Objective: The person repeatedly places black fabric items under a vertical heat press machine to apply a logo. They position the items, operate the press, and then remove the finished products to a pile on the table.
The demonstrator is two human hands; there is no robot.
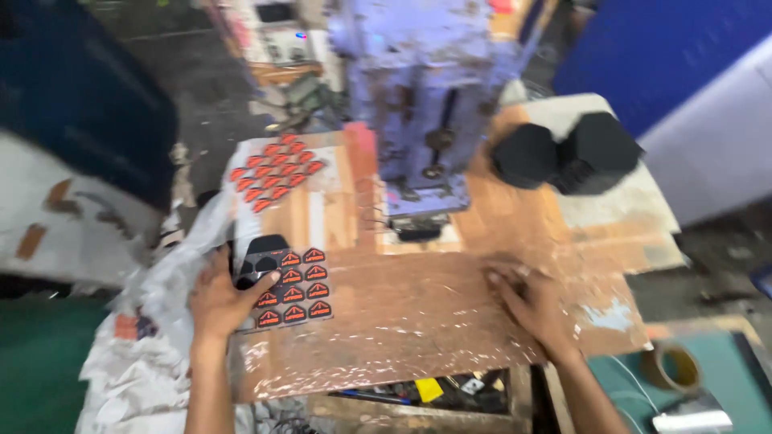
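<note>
While the left hand lies flat, fingers spread, pinning a black sheet of orange-red badges at the near-left tabletop, the right hand rests open and empty, bracing near the blue press.

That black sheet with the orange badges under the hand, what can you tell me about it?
The black sheet is thin and flexible-looking, carrying rows of small orange-and-black badges; its upper left part shows bare dark cut-outs. It lies flat at the left end of the worn brown worktable. The left hand rests on its left edge, fingers over the cut-outs. The image is slightly blurred.
</note>
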